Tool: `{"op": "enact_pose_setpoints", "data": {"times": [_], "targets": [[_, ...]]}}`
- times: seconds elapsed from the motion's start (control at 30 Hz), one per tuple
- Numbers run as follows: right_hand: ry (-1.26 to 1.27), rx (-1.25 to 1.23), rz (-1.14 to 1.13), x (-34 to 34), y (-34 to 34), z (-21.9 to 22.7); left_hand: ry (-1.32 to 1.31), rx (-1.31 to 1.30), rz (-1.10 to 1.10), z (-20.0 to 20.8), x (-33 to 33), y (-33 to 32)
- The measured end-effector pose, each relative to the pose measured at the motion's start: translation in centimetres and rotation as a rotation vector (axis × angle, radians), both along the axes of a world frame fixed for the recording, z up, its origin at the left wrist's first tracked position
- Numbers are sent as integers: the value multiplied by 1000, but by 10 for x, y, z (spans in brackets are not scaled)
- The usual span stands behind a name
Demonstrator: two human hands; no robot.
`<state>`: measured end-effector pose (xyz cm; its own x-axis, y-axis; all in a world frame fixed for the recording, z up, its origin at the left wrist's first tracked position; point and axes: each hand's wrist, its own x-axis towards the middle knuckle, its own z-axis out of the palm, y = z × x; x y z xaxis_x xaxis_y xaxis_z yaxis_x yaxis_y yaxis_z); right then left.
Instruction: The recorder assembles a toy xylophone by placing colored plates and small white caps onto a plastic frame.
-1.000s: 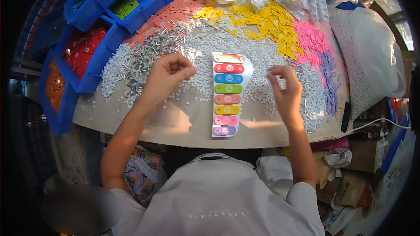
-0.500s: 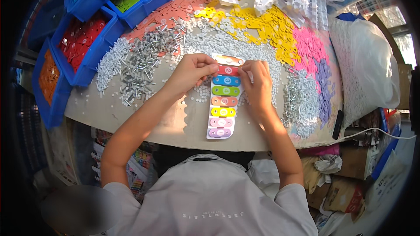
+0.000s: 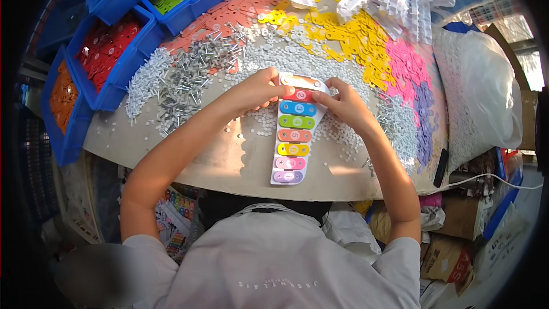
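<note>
A toy xylophone (image 3: 297, 122), a white tapering base with a row of coloured bars, lies lengthwise before me at the middle of the table. With its thumb on the left end of the red bar (image 3: 298, 95), my left hand (image 3: 264, 90) grips the wide far end. My right hand (image 3: 344, 105) pinches the opposite edge, its thumb at the red bar's right end. The orange bar beyond carries white round caps at its ends. Fingertips under the base are hidden.
Heaps of metal pins (image 3: 189, 83), white round caps (image 3: 334, 68), yellow bars (image 3: 351, 37), pink bars (image 3: 407, 63) and purple bars (image 3: 424, 123) ring the tabletop (image 3: 223, 163). Blue bins (image 3: 150, 40) stand at the left. White plastic bases (image 3: 394, 6) pile up far right, near a white sack (image 3: 477, 80).
My right hand has turned outward and its elbow has swung right; its thumb now presses on the red bar's end. The left thumb reaches further onto the bar. The xylophone has shifted slightly.
</note>
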<state>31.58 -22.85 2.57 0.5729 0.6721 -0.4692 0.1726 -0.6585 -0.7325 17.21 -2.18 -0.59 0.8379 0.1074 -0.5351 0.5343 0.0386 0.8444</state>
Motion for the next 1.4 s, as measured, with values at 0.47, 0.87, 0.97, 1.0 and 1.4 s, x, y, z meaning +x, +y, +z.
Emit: {"op": "enact_pose_setpoints", "data": {"times": [0.47,0.87,0.97,1.0,1.4], "targets": [[-228,44,-26,-6,-7,-18,-248,45,120,-13,-3,-11],[-1256,-200,-185,8,-170,4,-406,1165,593,16,-146,85],[-1270,-233,-140,14,-192,-21,-333,1308,525,4,-154,113],[-1197,-198,-185,17,-194,-27,-333,1384,491,2,-152,117],[-1213,-216,-251,9,-199,-13,-178,1642,239,-11,-144,127]]}}
